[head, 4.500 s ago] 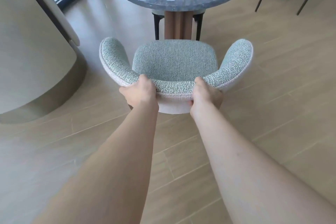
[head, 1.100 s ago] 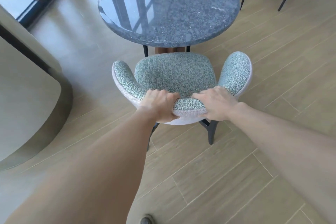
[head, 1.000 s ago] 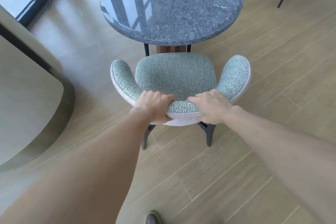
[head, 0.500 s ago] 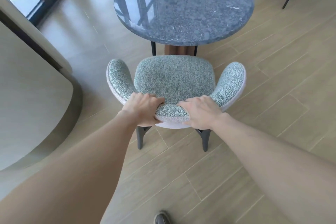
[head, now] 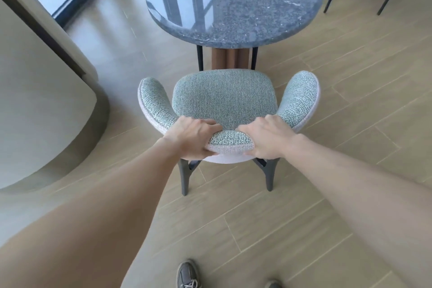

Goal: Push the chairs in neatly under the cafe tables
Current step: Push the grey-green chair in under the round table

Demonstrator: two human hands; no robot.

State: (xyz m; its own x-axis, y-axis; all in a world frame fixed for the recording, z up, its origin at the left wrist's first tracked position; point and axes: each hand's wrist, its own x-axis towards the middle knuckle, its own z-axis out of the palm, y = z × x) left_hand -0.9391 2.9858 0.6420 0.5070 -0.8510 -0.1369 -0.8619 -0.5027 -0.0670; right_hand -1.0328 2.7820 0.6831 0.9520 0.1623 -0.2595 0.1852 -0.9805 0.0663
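In front of the round stone surface, the padded chair stands with its seat front just short of the rim, none of it tucked under. The left hand and right hand each have a closed grip on the backrest top. Pushing-in looks barely begun; next comes a straight shove forward, front legs passing either side of the pedestal.

Both arms out straight, L hand & R hand each w/ closed grip, knuckles up.
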